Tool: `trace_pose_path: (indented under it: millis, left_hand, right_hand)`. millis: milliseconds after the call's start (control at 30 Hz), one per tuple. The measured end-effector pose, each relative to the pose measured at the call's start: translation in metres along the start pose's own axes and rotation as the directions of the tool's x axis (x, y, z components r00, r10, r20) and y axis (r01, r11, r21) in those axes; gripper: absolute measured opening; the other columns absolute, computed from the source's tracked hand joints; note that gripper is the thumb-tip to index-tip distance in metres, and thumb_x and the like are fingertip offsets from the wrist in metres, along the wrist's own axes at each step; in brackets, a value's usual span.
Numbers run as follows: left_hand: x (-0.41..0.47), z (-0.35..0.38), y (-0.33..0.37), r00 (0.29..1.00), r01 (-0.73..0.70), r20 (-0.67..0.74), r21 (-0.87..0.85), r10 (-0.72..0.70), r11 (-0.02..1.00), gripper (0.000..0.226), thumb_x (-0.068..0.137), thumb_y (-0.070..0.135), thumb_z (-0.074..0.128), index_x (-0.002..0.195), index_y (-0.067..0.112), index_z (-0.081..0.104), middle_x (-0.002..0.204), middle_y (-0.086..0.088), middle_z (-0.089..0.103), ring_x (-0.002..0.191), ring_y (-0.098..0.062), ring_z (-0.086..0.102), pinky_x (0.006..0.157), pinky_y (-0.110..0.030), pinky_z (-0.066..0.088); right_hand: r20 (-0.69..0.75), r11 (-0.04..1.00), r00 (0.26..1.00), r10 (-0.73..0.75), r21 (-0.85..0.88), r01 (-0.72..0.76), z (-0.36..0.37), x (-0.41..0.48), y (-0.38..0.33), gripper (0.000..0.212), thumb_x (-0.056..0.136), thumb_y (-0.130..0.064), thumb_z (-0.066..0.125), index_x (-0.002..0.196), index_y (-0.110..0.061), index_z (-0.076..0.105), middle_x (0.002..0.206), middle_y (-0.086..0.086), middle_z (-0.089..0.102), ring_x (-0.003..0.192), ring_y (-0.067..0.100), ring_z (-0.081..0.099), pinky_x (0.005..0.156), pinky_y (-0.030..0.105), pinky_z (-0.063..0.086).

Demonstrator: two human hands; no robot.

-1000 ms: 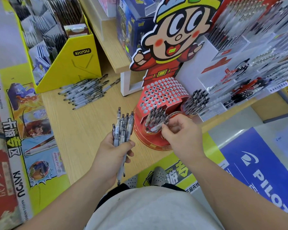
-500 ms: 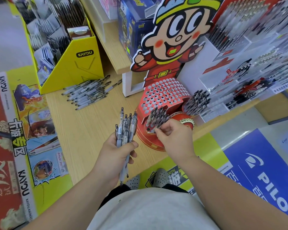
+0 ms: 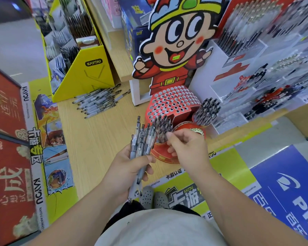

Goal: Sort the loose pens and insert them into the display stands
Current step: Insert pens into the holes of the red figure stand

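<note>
Grip of left hand is closed round a bundle of pens, clicker ends up, approx centre frame; right hand is just beside it at 3 o'clock, fingers curled, thumb + index nipped together at the inserted pens in the red display stand, and I can't tell if it holds a pen. More loose pens lie on the surface at 11 o'clock, well apart. To do this step well, I'd judge: pull one pen at a time off the bundle's stand side, hold the rest firm, line tip w/ a free hole, push straight down.
</note>
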State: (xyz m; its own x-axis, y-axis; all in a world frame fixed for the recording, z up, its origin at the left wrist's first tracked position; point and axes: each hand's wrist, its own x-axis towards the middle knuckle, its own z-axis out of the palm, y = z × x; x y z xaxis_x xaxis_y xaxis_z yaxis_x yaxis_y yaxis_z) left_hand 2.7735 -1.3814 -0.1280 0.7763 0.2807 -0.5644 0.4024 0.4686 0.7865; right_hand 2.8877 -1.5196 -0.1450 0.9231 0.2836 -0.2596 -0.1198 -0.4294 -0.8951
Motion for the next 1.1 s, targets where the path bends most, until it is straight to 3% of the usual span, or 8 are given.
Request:
trace_pose_path:
  millis: [133,267,500,667,800,967,1100]
  left_hand:
    - [-0.012,0.017,0.002,0.997,0.013,0.080,0.031,-0.015,0.999,0.037,0.073,0.012,0.070,0.107,0.002,0.060,0.086,-0.016,0.071,0.060,-0.024,0.060,0.047,-0.030,0.048]
    - [-0.020,0.028,0.006,0.995,0.034,0.095,0.052,-0.039,0.998,0.039,0.072,0.012,0.070,0.109,0.002,0.059,0.086,-0.017,0.071,0.061,-0.025,0.062,0.047,-0.030,0.048]
    - [-0.020,0.025,0.025,1.000,0.031,-0.006,0.147,-0.031,0.989,0.043,0.071,0.013,0.075,0.110,0.004,0.061,0.090,-0.017,0.073,0.069,-0.025,0.065,0.052,-0.033,0.051]
    - [-0.007,0.016,0.034,0.997,0.032,-0.076,0.151,-0.021,0.988,0.017,0.091,0.002,0.069,0.105,0.004,0.061,0.090,-0.018,0.073,0.074,-0.027,0.071,0.061,-0.037,0.055]
    - [0.012,-0.012,0.040,0.994,0.048,-0.108,0.120,-0.035,0.992,0.016,0.090,0.002,0.071,0.104,0.003,0.061,0.075,-0.005,0.070,0.077,-0.027,0.069,0.058,-0.037,0.054]
    - [0.040,-0.060,0.050,0.996,0.083,0.006,0.162,-0.085,0.983,0.016,0.092,0.001,0.067,0.104,0.006,0.058,0.072,-0.006,0.060,0.061,-0.022,0.056,0.052,-0.034,0.044]
    - [0.062,-0.090,0.059,0.976,0.116,0.154,0.237,-0.156,0.965,0.016,0.094,0.005,0.068,0.106,0.007,0.058,0.075,-0.008,0.059,0.059,-0.022,0.051,0.056,-0.036,0.042]
  right_hand:
    - [0.193,0.972,0.981,0.036,0.220,-0.079,-0.015,-0.016,-0.023,0.005,0.092,-0.016,0.071,0.088,-0.019,0.071,0.066,0.003,0.069,0.057,0.011,0.063,0.056,0.029,0.052]
    - [0.326,0.929,0.943,0.064,0.325,-0.175,-0.033,-0.017,-0.019,0.008,0.091,-0.010,0.071,0.095,-0.004,0.069,0.066,0.007,0.067,0.057,0.013,0.062,0.055,0.028,0.050]
    - [0.354,0.896,0.933,0.063,0.391,-0.209,-0.040,-0.019,-0.020,0.009,0.091,-0.013,0.071,0.090,-0.005,0.068,0.071,0.007,0.071,0.063,0.015,0.066,0.058,0.025,0.053]
    - [0.279,0.867,0.959,0.060,0.461,-0.188,-0.029,-0.016,-0.021,0.011,0.091,-0.012,0.071,0.091,-0.002,0.068,0.073,0.011,0.071,0.064,0.016,0.066,0.057,0.024,0.053]
    - [0.169,0.878,0.982,0.085,0.452,-0.154,-0.017,-0.010,-0.023,0.009,0.091,-0.014,0.071,0.086,-0.008,0.070,0.073,0.011,0.072,0.063,0.015,0.067,0.058,0.026,0.053]
    - [-0.076,0.862,0.982,0.174,0.493,-0.115,0.007,-0.007,-0.029,0.008,0.089,-0.012,0.074,0.083,-0.012,0.067,0.069,0.007,0.069,0.060,0.014,0.065,0.055,0.023,0.053]
    - [-0.327,0.892,0.915,0.234,0.448,-0.068,0.031,-0.019,-0.035,0.012,0.088,-0.008,0.074,0.081,-0.013,0.065,0.069,0.010,0.068,0.058,0.015,0.065,0.055,0.024,0.052]
